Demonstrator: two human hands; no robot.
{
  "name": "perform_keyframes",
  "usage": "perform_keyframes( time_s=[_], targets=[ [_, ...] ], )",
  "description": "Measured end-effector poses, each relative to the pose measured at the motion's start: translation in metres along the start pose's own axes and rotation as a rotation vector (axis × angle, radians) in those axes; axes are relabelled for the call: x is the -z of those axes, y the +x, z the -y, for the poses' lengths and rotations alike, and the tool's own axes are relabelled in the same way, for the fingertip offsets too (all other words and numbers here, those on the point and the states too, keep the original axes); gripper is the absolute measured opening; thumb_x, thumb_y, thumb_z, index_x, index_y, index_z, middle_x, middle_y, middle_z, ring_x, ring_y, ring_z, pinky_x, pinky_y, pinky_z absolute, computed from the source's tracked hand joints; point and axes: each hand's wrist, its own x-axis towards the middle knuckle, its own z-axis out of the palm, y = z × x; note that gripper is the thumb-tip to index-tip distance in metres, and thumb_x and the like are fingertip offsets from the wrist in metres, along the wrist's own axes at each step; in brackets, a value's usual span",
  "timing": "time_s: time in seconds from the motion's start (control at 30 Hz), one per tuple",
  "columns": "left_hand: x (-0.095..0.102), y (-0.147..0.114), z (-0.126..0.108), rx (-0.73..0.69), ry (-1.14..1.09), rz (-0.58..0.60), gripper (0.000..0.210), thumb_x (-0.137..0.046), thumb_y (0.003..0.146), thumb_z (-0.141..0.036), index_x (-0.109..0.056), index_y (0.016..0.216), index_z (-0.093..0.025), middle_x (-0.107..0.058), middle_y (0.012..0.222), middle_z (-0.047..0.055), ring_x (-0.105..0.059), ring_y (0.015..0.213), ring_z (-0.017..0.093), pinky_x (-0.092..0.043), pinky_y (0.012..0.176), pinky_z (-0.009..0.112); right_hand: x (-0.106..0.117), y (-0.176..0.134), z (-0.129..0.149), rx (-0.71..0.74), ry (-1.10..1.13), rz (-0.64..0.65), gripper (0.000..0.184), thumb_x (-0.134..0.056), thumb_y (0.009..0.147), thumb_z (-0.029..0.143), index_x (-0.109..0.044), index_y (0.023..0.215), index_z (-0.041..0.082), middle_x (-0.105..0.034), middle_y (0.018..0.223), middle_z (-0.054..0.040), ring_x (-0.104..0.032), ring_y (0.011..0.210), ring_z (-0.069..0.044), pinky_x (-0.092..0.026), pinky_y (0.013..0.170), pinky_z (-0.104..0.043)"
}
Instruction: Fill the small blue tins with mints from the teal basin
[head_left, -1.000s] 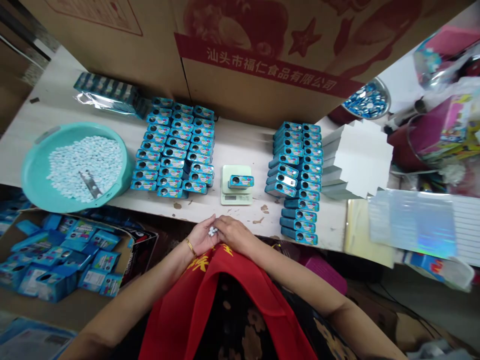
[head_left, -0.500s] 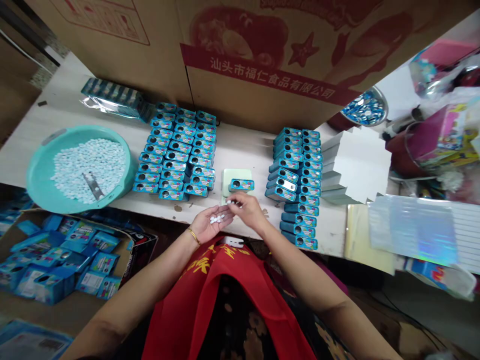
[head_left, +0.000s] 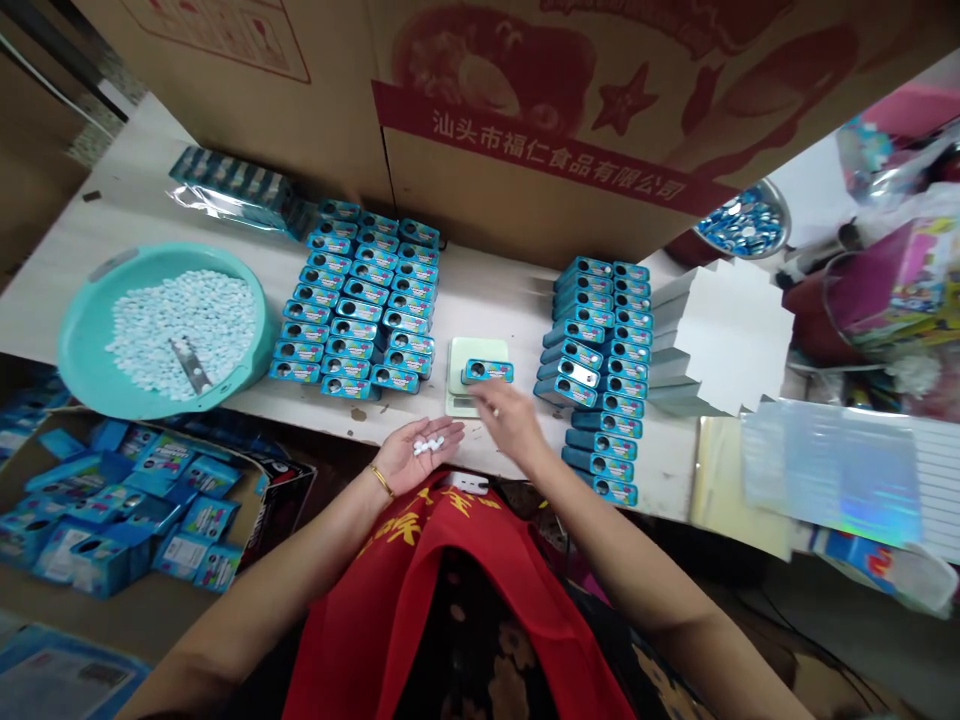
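Observation:
Palm up at the table's front edge, my left hand [head_left: 411,455] bears several small white candies [head_left: 428,445] on its palm, fingers stretched out. My right hand [head_left: 512,418] is closed in a pinch, with a small white candy showing at its fingertips. Those fingers are just in front of a blue box with a round dark hole [head_left: 487,371]. The box stands on a pale green scale [head_left: 459,352], and the hand partly covers the scale. A turquoise basin [head_left: 75,345] at the left holds many such white candies [head_left: 202,315] and a metal scoop [head_left: 192,366].
Rows of blue boxes stand left [head_left: 352,330] and right [head_left: 600,350] of the scale. White cardboard pieces [head_left: 735,335] lie at the right. Behind is a large carton [head_left: 487,200]. An open carton [head_left: 289,500] of blue boxes sits lower left; a metal bowl [head_left: 784,215] stands upper right.
My right hand has left the left palm and moved right and slightly up toward the blue box on the scale. My left hand has stayed low with the candies. The view has shifted slightly.

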Motion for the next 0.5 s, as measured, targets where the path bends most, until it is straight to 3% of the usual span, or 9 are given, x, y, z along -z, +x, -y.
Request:
perform_keyframes(
  time_s=[0.07,0.17,0.3,0.5],
  targets=[
    [0.000,-0.001,0.003,0.031,-0.017,0.000,0.029,-0.042,0.082,-0.025,-0.058,0.098,-0.006,-0.064,0.091,0.012,-0.059,0.089,0.019,-0.044,0.083,0.032,-0.013,-0.017,0.021,0.135,-0.041,0.199,0.025,-0.044,0.082,0.017,-0.055,0.104,0.019,-0.058,0.098,-0.0069,-0.051,0.095,-0.016,-0.042,0.084,-0.030],
    [0.003,-0.003,0.009,0.105,-0.004,-0.003,0.033,-0.041,0.083,-0.030,-0.056,0.101,-0.007,-0.063,0.092,0.011,-0.059,0.086,0.018,-0.044,0.080,0.030,-0.029,-0.035,0.038,0.186,-0.145,0.375,0.031,-0.045,0.081,0.013,-0.050,0.111,0.017,-0.054,0.108,-0.0098,-0.046,0.101,-0.019,-0.042,0.085,-0.033],
    [0.008,-0.004,0.015,0.129,-0.009,0.025,0.029,-0.042,0.083,-0.029,-0.058,0.093,-0.006,-0.063,0.085,0.010,-0.060,0.078,0.016,-0.043,0.080,0.029,-0.035,-0.043,0.034,0.175,-0.098,0.446,0.026,-0.043,0.081,0.012,-0.052,0.106,0.016,-0.053,0.107,-0.0089,-0.044,0.104,-0.018,-0.043,0.083,-0.030],
    [0.007,-0.004,0.018,0.095,-0.023,0.051,0.021,-0.041,0.083,-0.020,-0.058,0.080,-0.007,-0.062,0.072,0.006,-0.059,0.071,0.013,-0.044,0.079,0.029,-0.030,-0.041,0.024,0.061,-0.003,0.405,0.020,-0.044,0.081,0.012,-0.055,0.097,0.016,-0.057,0.093,-0.0064,-0.049,0.089,-0.015,-0.042,0.081,-0.029]
  ],
)
